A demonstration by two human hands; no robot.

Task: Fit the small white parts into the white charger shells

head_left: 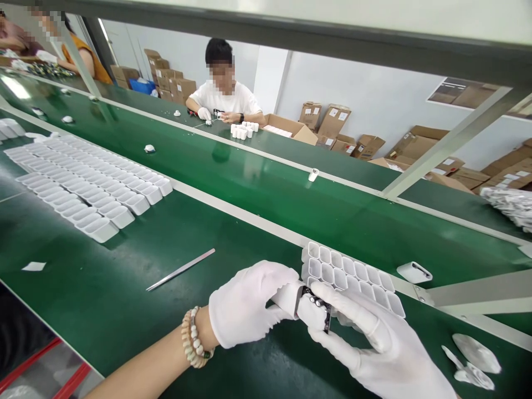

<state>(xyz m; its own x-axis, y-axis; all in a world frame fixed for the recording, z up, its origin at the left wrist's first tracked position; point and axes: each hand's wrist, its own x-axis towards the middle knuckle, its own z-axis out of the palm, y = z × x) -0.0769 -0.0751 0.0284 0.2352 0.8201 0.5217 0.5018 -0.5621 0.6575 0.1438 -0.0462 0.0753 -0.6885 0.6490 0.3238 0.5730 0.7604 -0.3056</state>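
Both hands wear white gloves. With fingers and thumb closed, my left hand [251,302] grips a small white plastic housing [287,299], its open end facing right. Between the thumb and fingers of my right hand [374,338] is a white-and-black insert [312,313] with small shiny cylindrical parts on top. The insert meets the housing's open end; how deep it sits inside, I cannot tell. Just behind my right hand stand rows of white open housings [361,270], partly covered by it. Metal tweezers [180,270] lie on the green table left of my hands.
Many white housings [103,227] stand in rows at the left. A closed-looking white unit [414,272] sits at the right, above crumpled white scraps [476,354]. Beyond the rail [233,210] runs a green belt with scattered parts. A co-worker [226,100] sits opposite; slanted posts frame the bench.
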